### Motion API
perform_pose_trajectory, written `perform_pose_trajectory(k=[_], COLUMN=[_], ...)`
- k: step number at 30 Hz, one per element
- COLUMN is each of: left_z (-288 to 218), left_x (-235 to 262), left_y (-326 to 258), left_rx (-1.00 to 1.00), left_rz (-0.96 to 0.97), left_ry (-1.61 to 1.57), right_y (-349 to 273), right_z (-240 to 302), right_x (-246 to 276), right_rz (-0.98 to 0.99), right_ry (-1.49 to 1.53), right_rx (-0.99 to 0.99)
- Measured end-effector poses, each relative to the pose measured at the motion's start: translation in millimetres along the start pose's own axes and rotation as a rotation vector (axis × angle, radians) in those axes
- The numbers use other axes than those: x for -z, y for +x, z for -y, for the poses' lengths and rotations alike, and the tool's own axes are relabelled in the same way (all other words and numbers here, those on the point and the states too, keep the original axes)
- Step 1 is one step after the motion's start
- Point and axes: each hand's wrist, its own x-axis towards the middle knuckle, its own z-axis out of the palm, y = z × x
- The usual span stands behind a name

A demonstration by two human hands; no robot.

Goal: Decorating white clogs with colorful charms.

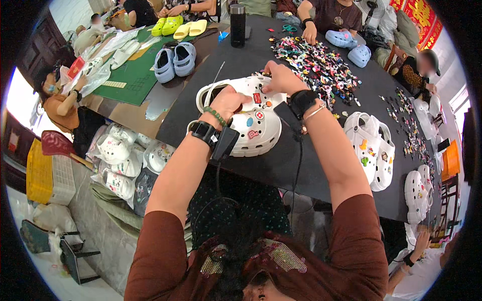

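Observation:
A pair of white clogs lies at the table's front edge, decorated with small charms. My left hand (227, 104) is wrapped round the far clog (271, 100) near its heel opening, thumb stretched across the top. At the clog's toe end, my right hand (282, 79) is closed with bent fingers pressed on the upper, beside a dark spot or charm. A red charm (257, 98) sits between both hands. The near clog (266, 141) rests in front of it, bearing a blue charm, a round red-and-white charm (259, 115) and a pink charm (253, 134).
A heap of colourful charms (321, 70) spreads beyond my right hand. More decorated white clogs (369, 145) stand to the right. A black tumbler (237, 26) and blue clogs (184, 59) are at the far left. Bagged white clogs (118, 150) sit lower left. Other people work around the tables.

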Motion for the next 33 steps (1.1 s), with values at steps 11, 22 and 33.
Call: perform_pose_trajectory(k=[11,22,33], left_z=[-17.0,12.5,-12.3], left_x=[-12.9,10.8,-13.9], left_y=[-21.0,11.6,-22.4], left_rx=[-0.006,0.021,-0.041], left_rz=[0.028,0.036,0.026], left_ry=[0.012,-0.078,-0.133], right_y=[0.2,-12.2,-0.9], right_z=[-13.8,0.7,-10.6], right_x=[3.5,24.0,8.7], right_rz=[0.094,0.318,0.167], right_ry=[0.081,0.252,0.058], right_rx=[-0.095,-0.282,-0.135])
